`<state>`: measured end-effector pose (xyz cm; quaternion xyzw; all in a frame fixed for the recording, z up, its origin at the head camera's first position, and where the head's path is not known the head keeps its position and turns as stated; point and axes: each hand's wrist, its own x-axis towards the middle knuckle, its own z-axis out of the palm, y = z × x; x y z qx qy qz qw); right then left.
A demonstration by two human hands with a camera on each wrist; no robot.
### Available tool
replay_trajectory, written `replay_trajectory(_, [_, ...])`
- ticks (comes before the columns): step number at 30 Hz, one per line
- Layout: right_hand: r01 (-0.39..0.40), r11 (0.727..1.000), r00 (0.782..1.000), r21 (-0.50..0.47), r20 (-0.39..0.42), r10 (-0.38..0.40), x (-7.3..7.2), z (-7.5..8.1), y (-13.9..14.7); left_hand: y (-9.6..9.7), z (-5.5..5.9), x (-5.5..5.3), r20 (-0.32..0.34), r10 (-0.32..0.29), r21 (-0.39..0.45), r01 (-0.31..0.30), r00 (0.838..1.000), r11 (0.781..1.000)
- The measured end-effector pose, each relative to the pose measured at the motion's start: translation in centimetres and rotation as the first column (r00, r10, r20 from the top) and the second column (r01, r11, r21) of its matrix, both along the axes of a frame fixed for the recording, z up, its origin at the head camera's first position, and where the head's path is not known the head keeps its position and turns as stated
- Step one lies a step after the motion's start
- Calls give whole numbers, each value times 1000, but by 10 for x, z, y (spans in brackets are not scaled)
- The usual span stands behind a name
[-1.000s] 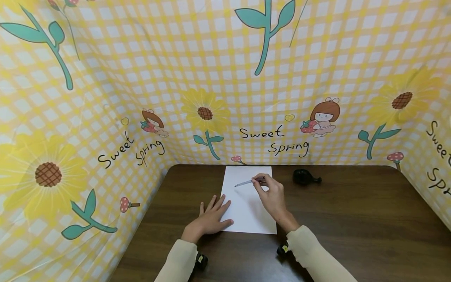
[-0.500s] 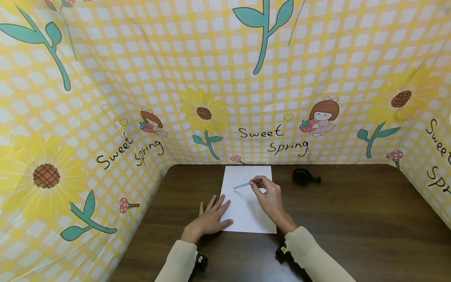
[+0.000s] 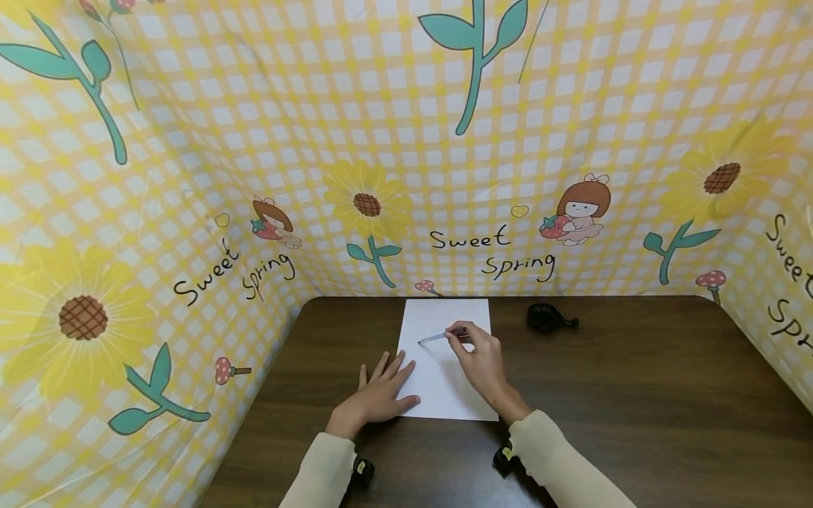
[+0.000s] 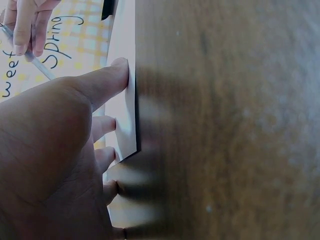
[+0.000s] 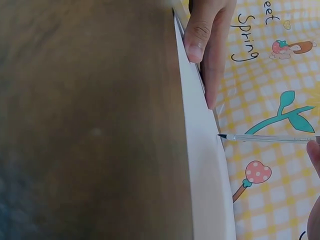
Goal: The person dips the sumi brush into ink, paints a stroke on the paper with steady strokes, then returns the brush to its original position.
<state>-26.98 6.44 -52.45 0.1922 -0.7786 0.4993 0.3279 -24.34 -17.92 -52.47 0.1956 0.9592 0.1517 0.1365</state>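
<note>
A white sheet of paper lies on the dark wooden table. My left hand rests on its left edge with fingers spread; in the left wrist view, the thumb and some fingertips touch the sheet. Over the paper's upper part, my right hand pinches a slim pen between thumb and fingers. The pen slants down to the left, and in the right wrist view its dark tip meets or almost meets the paper. Part of the barrel is hidden behind the right fingers.
A black rounded object with a narrow neck lies on the table right of the paper. A yellow checked cloth with printed flowers hangs behind and along the sides. Small black devices are strapped at both wrists.
My right hand has moved slightly left and toward me, taking the pen tip down and left over the paper. The left hand has stayed on the sheet.
</note>
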Motion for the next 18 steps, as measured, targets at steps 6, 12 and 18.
replay_trajectory(6, [4,1000,1000,15,4,-4,0,-3,0,-1,0,-1,3,-10,-3,10,1000,1000])
replay_trajectory(12, [19,999,1000,39,-10,-19,1,-3,0,-1,0,-1,-1,-8,-7,8,1000,1000])
replay_trajectory(18, [29,995,1000,99,4,-29,3,-1,-1,-1,-2,0,-1,-3,-6,3,1000,1000])
